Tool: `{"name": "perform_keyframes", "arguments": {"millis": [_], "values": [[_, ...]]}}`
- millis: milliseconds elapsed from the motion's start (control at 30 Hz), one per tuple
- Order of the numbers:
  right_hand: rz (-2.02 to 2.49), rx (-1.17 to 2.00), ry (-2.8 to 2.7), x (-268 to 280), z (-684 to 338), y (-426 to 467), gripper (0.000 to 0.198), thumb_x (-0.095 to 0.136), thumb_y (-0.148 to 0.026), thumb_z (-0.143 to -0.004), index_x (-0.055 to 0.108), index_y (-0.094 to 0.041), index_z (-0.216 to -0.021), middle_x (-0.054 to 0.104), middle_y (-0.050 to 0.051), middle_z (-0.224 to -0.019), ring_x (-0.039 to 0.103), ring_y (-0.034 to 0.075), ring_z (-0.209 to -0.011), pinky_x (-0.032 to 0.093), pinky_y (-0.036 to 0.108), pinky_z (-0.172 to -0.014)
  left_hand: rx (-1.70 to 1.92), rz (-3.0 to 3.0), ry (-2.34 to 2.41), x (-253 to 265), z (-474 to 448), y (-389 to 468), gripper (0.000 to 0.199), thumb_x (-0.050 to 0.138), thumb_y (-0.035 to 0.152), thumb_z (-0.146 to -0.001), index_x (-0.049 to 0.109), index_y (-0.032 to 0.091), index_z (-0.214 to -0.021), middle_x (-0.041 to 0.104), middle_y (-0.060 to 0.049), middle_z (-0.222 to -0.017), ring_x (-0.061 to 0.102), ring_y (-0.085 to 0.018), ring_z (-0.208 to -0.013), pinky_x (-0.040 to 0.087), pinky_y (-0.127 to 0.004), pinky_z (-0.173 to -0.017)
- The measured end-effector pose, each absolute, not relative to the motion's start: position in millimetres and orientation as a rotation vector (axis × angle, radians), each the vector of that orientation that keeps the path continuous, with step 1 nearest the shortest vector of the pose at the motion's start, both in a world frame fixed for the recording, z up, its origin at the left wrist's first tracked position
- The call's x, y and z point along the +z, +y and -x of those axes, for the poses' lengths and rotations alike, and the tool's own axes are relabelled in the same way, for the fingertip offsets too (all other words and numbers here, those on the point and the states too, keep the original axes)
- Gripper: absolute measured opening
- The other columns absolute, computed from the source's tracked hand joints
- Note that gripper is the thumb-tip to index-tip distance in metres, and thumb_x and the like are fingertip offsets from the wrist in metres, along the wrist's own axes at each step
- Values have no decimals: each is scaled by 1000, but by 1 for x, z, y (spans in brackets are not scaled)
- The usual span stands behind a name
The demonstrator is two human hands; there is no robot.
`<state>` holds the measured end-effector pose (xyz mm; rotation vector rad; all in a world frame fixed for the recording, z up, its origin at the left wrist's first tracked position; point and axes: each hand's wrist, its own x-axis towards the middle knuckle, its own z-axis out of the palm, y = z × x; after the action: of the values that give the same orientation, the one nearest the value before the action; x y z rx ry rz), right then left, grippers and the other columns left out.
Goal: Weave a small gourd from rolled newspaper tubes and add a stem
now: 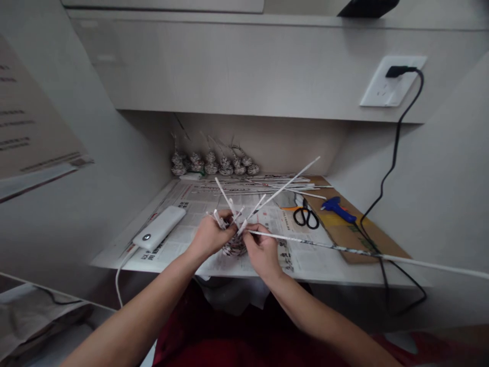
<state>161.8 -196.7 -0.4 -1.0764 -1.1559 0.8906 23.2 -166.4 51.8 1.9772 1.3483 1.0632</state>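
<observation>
The woven paper piece (pixel 234 248), held over the newspaper (pixel 204 248) at the front of the bench (pixel 305 274), looks partway along: its rounded lower body is formed, while upright stakes (pixel 222 191) and a long strip (pixel 305 241) remain unwoven. The left hand (pixel 214 233) grips its rim; the right hand (pixel 264 251) pinches the strip there. Gourd-shaped pieces (pixel 225 166) behind seem finished.

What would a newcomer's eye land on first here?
Probably the left hand and right hand at centre, at a small woven piece, with a long pale strip running from the right hand to the right edge. Next, the woven gourd shapes lined up along the back. Then the blue glue gun on the right.
</observation>
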Motion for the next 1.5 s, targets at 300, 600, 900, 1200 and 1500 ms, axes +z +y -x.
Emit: {"name": "perform_keyframes", "arguments": {"millis": [300,600,900,1200,1500], "values": [[985,1083,-923,-8,-158,-190,14,64,-34,-76,61,-20,-75,65,-1,-71,60,15,-65,49,27,-64,1029,-2031,1459,46,-23,-165,16,54,25,-76,69,19,-79,73,-2,-78,67,-21,-75,49,-29,-68],[971,1209,-831,-1,-157,-188,22,70,-36,-70,63,-19,-82,67,0,-71,59,14,-60,49,26,-59,1008,-2148,1447,52,-22,-170,13,53,20,-76,66,21,-80,72,-2,-78,67,-20,-76,49,-28,-71],[982,1057,-964,-9,-157,-184,18,70,-35,-73,59,-21,-74,63,-3,-64,58,14,-57,48,24,-55,1042,-2101,1468,49,-21,-170,7,55,19,-75,62,19,-75,70,-3,-74,65,-20,-73,47,-28,-67],[955,947,-1150,-16,-162,-186,14,66,-33,-78,66,-21,-86,66,0,-76,61,16,-70,51,27,-67,1043,-1906,1243,39,-12,-162,17,58,27,-77,67,17,-87,73,-4,-84,67,-20,-78,52,-30,-75],[889,1061,-1119,-14,-169,-185,12,70,-31,-76,69,-21,-83,67,0,-78,62,15,-69,52,25,-63,936,-1985,1162,50,-8,-162,17,59,25,-79,74,20,-85,75,-4,-88,69,-22,-84,54,-30,-79]]}}
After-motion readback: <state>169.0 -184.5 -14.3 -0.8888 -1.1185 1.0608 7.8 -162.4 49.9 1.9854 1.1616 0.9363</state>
